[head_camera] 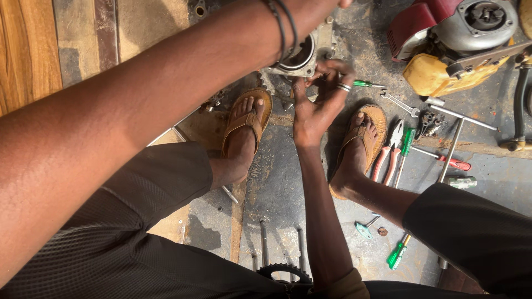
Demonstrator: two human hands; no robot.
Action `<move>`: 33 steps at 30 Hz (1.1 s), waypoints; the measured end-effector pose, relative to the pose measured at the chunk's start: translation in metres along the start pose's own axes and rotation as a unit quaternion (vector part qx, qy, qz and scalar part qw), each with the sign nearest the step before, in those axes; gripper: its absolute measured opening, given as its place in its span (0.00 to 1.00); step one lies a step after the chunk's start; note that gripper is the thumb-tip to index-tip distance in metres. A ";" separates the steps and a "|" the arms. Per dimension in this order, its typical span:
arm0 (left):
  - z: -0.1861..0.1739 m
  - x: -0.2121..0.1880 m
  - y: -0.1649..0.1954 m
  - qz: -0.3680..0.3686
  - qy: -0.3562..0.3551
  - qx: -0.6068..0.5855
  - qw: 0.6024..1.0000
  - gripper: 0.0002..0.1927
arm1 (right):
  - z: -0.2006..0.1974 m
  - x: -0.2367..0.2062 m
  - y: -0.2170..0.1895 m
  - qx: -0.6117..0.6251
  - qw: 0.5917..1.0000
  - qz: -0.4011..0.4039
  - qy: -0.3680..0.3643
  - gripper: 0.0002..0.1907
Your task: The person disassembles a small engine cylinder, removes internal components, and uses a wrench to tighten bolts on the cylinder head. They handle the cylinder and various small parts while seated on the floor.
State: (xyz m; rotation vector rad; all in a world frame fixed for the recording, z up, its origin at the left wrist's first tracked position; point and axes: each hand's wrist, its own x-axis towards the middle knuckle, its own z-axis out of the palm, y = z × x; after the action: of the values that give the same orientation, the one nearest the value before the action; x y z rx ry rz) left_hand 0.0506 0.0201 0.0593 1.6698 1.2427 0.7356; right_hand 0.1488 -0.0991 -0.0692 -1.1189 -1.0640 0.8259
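We look down past our knees at a grey metal engine part (302, 55) with a round bore, sitting on the oily floor (277, 182) just ahead of our sandalled feet. Our right hand (320, 102) reaches up to it from below, fingers spread and curled against its lower edge, a ring on one finger; it seems to pinch something small there, but we cannot tell what. Our left hand (332, 4) is almost wholly cut off by the top edge, so we cannot tell its grip; its wrist, with dark bands, crosses just above the part.

Just right of the right hand lies a green-handled screwdriver (366, 84), and beyond it a small spanner (400, 103). Nearer us on that side are red-handled pliers (389, 152) beside the right sandal (363, 138). Well to the right stands a small engine with a yellow tank (443, 75). The left sandal (247, 119) lies just left of the hand.
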 end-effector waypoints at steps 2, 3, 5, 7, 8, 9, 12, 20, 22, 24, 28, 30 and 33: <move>-0.001 -0.001 0.000 -0.003 -0.004 0.004 1.000 0.23 | 0.001 0.000 -0.005 -0.003 1.000 0.010 0.004 0.24; -0.001 -0.002 0.000 -0.005 -0.006 0.005 1.000 0.23 | 0.002 0.000 -0.008 -0.017 1.000 0.013 0.011 0.23; -0.002 -0.003 -0.001 -0.006 -0.008 0.007 1.000 0.23 | 0.002 -0.001 -0.012 -0.047 0.998 0.018 0.023 0.21; -0.002 -0.003 -0.001 -0.006 -0.011 0.006 1.000 0.23 | 0.003 -0.002 -0.013 -0.056 0.997 0.037 0.034 0.18; -0.001 -0.003 -0.002 -0.006 -0.012 0.007 1.000 0.23 | 0.003 -0.003 -0.012 -0.059 0.996 0.046 0.040 0.17; -0.002 -0.003 -0.002 -0.008 -0.013 0.010 1.000 0.23 | 0.003 -0.003 -0.011 -0.056 0.997 0.045 0.036 0.14; 0.000 -0.001 -0.003 -0.004 -0.016 0.011 1.000 0.22 | 0.004 0.000 -0.005 -0.050 0.998 0.021 0.029 0.09; 0.003 -0.002 -0.003 -0.005 -0.026 0.017 1.000 0.22 | 0.008 0.000 -0.008 -0.031 0.998 0.053 0.027 0.17; 0.002 -0.003 -0.003 -0.009 -0.027 0.019 0.999 0.22 | 0.008 -0.005 -0.012 -0.034 0.999 0.031 0.023 0.12; 0.000 -0.005 -0.004 -0.012 -0.030 0.023 0.999 0.22 | 0.008 -0.004 -0.013 -0.057 0.998 0.001 0.021 0.11; -0.004 -0.008 -0.006 -0.021 -0.033 0.029 0.999 0.21 | 0.007 0.005 -0.013 -0.059 0.998 0.024 0.015 0.11; -0.004 -0.009 -0.007 -0.023 -0.034 0.030 0.999 0.21 | 0.006 0.006 -0.015 -0.050 0.998 0.046 0.006 0.13; -0.005 -0.009 -0.009 -0.025 -0.036 0.031 0.999 0.21 | 0.005 0.001 -0.020 -0.083 0.996 0.022 -0.002 0.16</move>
State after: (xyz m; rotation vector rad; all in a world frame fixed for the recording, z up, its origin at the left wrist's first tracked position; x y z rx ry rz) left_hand 0.0397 0.0136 0.0540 1.6941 1.2632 0.6083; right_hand 0.1443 -0.1019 -0.0491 -1.2840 -1.1308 0.7857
